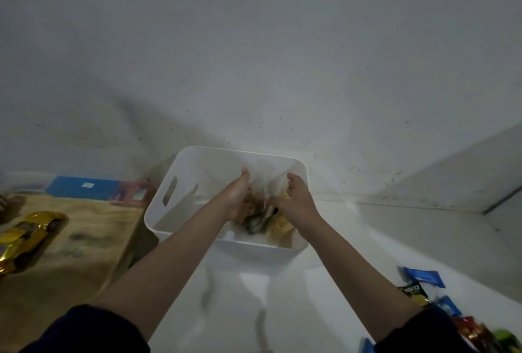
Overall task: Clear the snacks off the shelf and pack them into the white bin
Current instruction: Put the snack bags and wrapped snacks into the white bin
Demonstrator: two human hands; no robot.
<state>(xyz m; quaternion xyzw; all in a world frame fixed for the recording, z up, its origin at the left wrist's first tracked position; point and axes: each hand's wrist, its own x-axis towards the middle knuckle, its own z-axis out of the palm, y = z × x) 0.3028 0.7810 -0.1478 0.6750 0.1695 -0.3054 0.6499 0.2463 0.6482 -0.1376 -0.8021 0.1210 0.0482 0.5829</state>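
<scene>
Both your arms reach forward into the white rectangular plastic bin (180, 183), which stands on the glossy white shelf surface (353, 239) against the pale wall (254, 56). Your left hand (238, 197) is down inside the bin with its fingers curled around a clear crinkly snack bag (261, 194) that holds brownish pieces; your thumb points up toward the far wall of the bin. Your right hand (295, 201) hovers over the right half of the bin with fingers loosely spread and slightly bent; whether it touches the bag, I cannot tell, since the frame is dim and blurred there. Under your hands, on the bin floor, lie a dark grey packet (255, 225) and a yellowish packet (282, 225), touching each other.

At the near right corner of the shelf surface, well apart from the bin, a loose cluster of snack packets (440, 301) lies in a heap: blue, black with yellow, red and green wrappers. To the left of the bin is a tan wooden surface (84, 239) carrying a shiny gold toy car (28, 235), with a flat blue box (82, 187) and a reddish box (132, 191) at its far edge.
</scene>
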